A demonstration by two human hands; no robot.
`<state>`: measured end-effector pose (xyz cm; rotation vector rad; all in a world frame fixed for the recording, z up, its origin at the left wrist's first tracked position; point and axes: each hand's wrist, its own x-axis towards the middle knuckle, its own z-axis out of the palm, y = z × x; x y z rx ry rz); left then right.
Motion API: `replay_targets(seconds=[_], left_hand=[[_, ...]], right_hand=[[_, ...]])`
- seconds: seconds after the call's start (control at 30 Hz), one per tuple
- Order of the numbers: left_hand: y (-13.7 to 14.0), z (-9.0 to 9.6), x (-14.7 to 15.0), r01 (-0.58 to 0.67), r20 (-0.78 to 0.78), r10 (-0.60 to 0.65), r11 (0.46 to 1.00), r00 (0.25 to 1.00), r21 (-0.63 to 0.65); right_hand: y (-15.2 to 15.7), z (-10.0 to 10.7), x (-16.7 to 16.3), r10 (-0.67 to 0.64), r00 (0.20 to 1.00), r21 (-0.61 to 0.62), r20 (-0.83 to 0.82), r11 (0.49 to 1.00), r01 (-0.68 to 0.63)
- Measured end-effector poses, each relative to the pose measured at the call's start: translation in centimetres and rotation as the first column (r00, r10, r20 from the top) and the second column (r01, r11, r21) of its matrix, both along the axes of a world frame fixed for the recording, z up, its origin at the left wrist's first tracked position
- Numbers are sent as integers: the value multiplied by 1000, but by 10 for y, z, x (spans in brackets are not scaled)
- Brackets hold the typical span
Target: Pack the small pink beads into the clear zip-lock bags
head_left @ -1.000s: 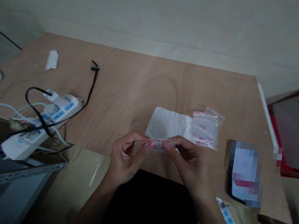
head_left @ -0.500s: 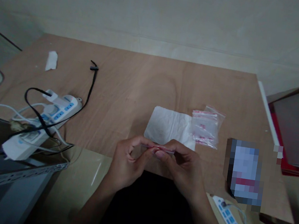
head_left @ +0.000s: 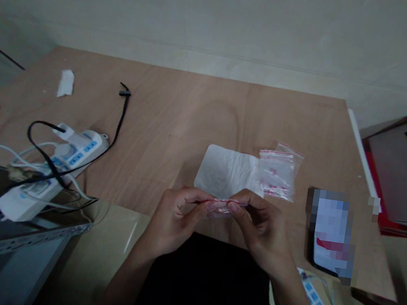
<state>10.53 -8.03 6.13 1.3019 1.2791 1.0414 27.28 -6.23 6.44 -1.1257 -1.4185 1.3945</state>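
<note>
Between both hands, just over the near edge of the table, is a small clear zip-lock bag [head_left: 223,207] with a red seal line. My left hand [head_left: 178,215] pinches its left end between thumb and forefinger. The right end is pinched by my right hand [head_left: 261,227], thumb on top of the red strip. Most of the bag's lower part is hidden or hard to make out. Behind the hands lies a white cloth or paper sheet [head_left: 224,168], and several more clear zip-lock bags [head_left: 278,173] overlap its right side.
A wooden table [head_left: 153,130] stands against the wall. On its left a white power strip [head_left: 86,148] carries plugs and tangled cables. A phone with a blurred screen [head_left: 331,231] lies at the right edge. Another power strip [head_left: 315,297] sits below. A white scrap [head_left: 66,84] lies far left.
My hands have drawn slightly apart along the bag's red seal, the right one shifting right, so more of the bag shows between them. The camera view has shifted slightly.
</note>
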Motion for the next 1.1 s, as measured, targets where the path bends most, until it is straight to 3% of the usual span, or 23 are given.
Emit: replay_targets(seconds=[0.1, 0.2, 0.3, 0.33, 0.43, 0.6, 0.7, 0.87, 1.0, 1.1], left_hand=[[1, 0, 1, 54, 5, -54, 998, 999, -34], [2, -1, 0, -63, -32, 63, 998, 998, -22], [2, -3, -5, -175, -48, 174, 984, 984, -17], [2, -4, -6, -183, -49, 182, 983, 982, -18], [2, -5, -10, -178, -56, 177, 984, 983, -12], [-1, -5, -10, -146, -64, 145, 989, 987, -2], [-1, -6, -10, -145, -76, 144, 989, 987, -4], [-1, -6, -10, -130, -90, 132, 991, 987, 20], [-2, -7, -13, -124, -89, 126, 992, 988, 28], [-4, -12, -15, -120, -91, 120, 993, 989, 5]], right_hand=[[2, 5, 12, -18, 993, 43, 116, 999, 13], [19, 8, 35, -206, 957, 87, 205, 978, 192], [53, -3, 66, -492, 775, 211, 397, 870, 445], [65, -10, 75, -508, 691, 242, 514, 859, 452], [95, -37, 94, -528, 561, 270, 638, 835, 479], [111, -66, 98, -534, 422, 318, 733, 816, 482], [115, -65, 100, -450, 377, 275, 810, 858, 434], [120, -55, 102, -369, 393, 221, 842, 901, 373], [114, -42, 106, -444, 379, 295, 812, 873, 389], [105, -19, 110, -529, 348, 379, 774, 827, 414]])
